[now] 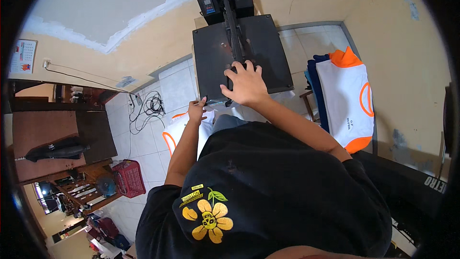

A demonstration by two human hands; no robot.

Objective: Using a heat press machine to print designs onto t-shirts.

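Observation:
A black heat press (201, 52) stands before me, its flat top plate crossed by a long lever arm (231, 24). My right hand (247, 86) rests palm down over the near end of that arm, fingers spread. At the press's near left corner, my left hand (195, 111) has its fingers drawn together with the thumb raised by the edge; what they hold, if anything, is hidden. White cloth with orange trim (176, 132) lies below my left forearm, partly covered by it.
Right of the press is a stack of folded garments, a white and orange shirt (340, 98) on top of dark blue ones. Coiled black cable (152, 105) lies on the tiled floor at left, near a red plastic basket (129, 178). A dark cabinet (62, 134) stands farther left.

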